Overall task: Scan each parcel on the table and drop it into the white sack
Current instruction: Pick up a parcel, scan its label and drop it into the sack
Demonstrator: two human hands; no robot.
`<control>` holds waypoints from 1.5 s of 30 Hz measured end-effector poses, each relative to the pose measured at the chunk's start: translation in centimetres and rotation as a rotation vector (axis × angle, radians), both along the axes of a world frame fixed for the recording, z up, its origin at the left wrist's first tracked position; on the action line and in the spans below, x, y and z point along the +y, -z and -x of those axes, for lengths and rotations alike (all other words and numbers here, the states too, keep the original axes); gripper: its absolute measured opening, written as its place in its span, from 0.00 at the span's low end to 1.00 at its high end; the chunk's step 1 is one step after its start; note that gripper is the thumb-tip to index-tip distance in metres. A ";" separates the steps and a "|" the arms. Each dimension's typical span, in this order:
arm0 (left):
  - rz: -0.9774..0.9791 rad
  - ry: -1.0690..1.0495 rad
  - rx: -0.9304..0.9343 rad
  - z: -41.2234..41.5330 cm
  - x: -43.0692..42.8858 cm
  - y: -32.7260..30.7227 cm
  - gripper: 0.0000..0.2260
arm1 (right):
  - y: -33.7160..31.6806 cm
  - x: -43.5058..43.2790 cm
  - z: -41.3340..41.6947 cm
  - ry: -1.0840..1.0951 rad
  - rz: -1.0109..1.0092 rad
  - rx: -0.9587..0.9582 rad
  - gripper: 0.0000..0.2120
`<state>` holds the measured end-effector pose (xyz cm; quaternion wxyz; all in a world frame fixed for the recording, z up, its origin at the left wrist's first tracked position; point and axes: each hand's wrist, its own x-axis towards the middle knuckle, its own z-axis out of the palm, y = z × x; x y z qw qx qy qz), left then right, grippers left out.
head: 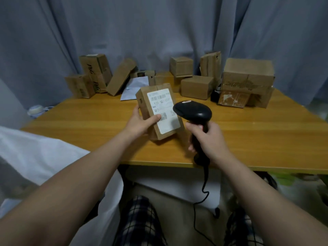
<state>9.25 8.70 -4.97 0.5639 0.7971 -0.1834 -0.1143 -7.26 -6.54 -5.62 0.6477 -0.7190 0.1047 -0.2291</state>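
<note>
- Wooden table (248,139), honey-coloured top: front half bare from the near edge to the middle; near edge runs just below both hands; left corner lies beside the sack.
- White fabric sack (44,153): at the left of the table, below its top, under the left forearm.
- Brown cardboard parcels, left group (95,75): several boxes stacked and leaning at the far left of the table against a grey curtain (159,32).
- Brown cardboard parcels, right group (246,80): several boxes piled at the far right, the largest on top.
- White paper envelope (134,87): flat between the two groups, behind the held parcel.
- Left hand (140,125): closed around the left side of a small brown cardboard parcel with white shipping label (159,112); thumb across the label's lower edge; parcel tilted, label facing up.
- Right hand (209,139): wrapped around the grip of a black handheld barcode scanner (193,112); scanner head just beside the label's right edge; cable (204,190) hanging below the table edge.
</note>
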 end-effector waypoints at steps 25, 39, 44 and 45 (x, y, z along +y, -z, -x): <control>0.154 -0.100 0.185 1.4 -1.7 0.4 0.40 | -14.1 -0.4 -1.4 -0.128 0.455 0.377 0.13; 0.172 -0.172 -0.047 4.8 6.9 -1.4 0.41 | -9.9 6.3 -2.3 -0.354 0.233 0.141 0.13; 0.181 -0.393 -0.142 8.3 16.2 -1.3 0.33 | -6.5 13.3 -3.1 -0.560 0.147 0.101 0.06; 0.151 -0.455 -0.161 8.9 18.4 -1.1 0.32 | -5.7 14.9 -3.4 -0.594 0.130 0.100 0.06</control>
